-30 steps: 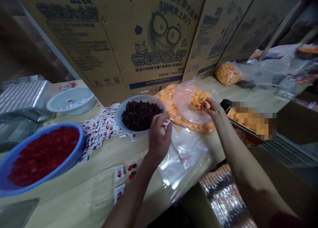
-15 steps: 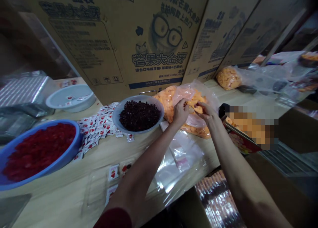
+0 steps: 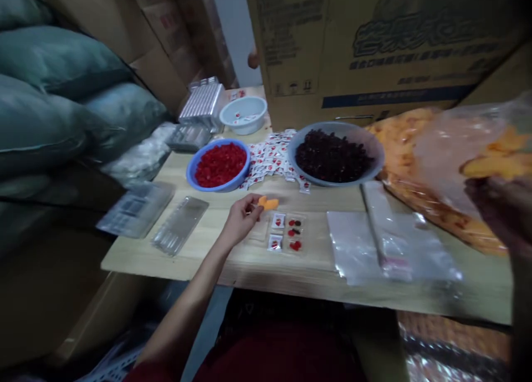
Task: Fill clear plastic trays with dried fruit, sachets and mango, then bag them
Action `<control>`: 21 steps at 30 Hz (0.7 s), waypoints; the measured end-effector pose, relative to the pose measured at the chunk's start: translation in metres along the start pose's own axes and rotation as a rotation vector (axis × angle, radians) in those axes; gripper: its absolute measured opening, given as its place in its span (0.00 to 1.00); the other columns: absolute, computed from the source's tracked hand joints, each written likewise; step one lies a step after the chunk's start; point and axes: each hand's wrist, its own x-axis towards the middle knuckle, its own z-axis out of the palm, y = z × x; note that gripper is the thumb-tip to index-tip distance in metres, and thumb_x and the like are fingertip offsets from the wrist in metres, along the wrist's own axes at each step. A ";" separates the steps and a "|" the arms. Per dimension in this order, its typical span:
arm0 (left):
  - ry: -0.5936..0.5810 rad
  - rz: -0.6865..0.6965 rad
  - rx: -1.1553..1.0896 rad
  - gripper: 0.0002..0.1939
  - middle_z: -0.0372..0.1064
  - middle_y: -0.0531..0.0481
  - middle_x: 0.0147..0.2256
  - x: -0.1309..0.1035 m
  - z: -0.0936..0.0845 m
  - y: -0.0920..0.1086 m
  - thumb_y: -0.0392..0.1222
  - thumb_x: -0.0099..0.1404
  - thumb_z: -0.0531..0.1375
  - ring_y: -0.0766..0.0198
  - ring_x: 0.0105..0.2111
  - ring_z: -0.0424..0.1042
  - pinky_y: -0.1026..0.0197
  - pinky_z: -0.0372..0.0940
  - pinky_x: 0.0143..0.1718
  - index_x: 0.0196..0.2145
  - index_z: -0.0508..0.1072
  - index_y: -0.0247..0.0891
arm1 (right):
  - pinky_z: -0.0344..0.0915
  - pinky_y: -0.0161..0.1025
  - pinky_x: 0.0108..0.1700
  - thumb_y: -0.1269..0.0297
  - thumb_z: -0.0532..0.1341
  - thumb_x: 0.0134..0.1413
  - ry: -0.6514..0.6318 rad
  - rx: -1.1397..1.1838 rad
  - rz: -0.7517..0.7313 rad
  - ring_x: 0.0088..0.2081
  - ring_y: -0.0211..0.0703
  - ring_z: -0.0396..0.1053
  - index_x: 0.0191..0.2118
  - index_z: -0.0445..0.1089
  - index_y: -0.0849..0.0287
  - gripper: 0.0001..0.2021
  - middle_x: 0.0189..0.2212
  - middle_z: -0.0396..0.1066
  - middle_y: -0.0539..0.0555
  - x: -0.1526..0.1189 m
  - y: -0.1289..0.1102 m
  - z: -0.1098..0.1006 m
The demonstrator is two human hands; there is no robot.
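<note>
Blue and round, a plastic bowl of red pieces [image 3: 239,183] sits left of centre. Rightward, the left hand [image 3: 241,220] has left the clear bag of orange pieces [image 3: 453,132], bringing pinched soft orange pieces [image 3: 268,204], fingertips nearly closed, beside the clear compartment tray [image 3: 286,233] at centre. Upper right, the brown carton [image 3: 341,21] bears Chinese print too blurred to read. Right edge: the right hand [image 3: 505,210] is at the bag, its grip unclear.

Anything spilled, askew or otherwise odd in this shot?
White printed sachets lie loose on the wooden table between the round blue plastic bowl and the larger translucent bowl. Being uncontained, they look spilled, though possibly heaped deliberately.
</note>
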 end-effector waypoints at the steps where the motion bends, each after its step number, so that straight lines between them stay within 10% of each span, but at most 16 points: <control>1: 0.002 -0.029 0.029 0.14 0.71 0.52 0.32 -0.011 -0.008 -0.014 0.42 0.62 0.60 0.71 0.23 0.65 0.66 0.61 0.26 0.44 0.75 0.35 | 0.65 0.63 0.56 0.51 0.72 0.44 -0.008 0.059 0.076 0.59 0.62 0.66 0.34 0.78 0.40 0.09 0.55 0.71 0.60 -0.021 -0.003 0.014; 9: 0.094 -0.073 0.237 0.18 0.73 0.50 0.34 -0.034 -0.017 -0.066 0.40 0.65 0.57 0.66 0.28 0.69 0.64 0.63 0.31 0.53 0.69 0.38 | 0.76 0.43 0.48 0.55 0.77 0.34 -0.274 0.294 0.475 0.40 0.45 0.77 0.35 0.80 0.48 0.17 0.38 0.79 0.50 -0.140 -0.017 0.165; 15: -0.034 0.041 0.469 0.11 0.74 0.46 0.38 -0.024 -0.014 -0.062 0.36 0.67 0.56 0.60 0.35 0.73 0.60 0.65 0.37 0.47 0.71 0.40 | 0.71 0.35 0.41 0.54 0.75 0.40 -0.609 0.261 0.469 0.36 0.41 0.75 0.39 0.81 0.53 0.17 0.37 0.80 0.51 -0.159 -0.012 0.238; 21: 0.131 0.187 0.424 0.10 0.68 0.42 0.49 -0.028 -0.014 -0.057 0.38 0.68 0.55 0.58 0.46 0.71 0.57 0.66 0.47 0.45 0.74 0.40 | 0.70 0.39 0.42 0.51 0.74 0.39 -0.784 0.196 0.485 0.37 0.43 0.74 0.40 0.80 0.56 0.21 0.38 0.79 0.51 -0.161 0.002 0.285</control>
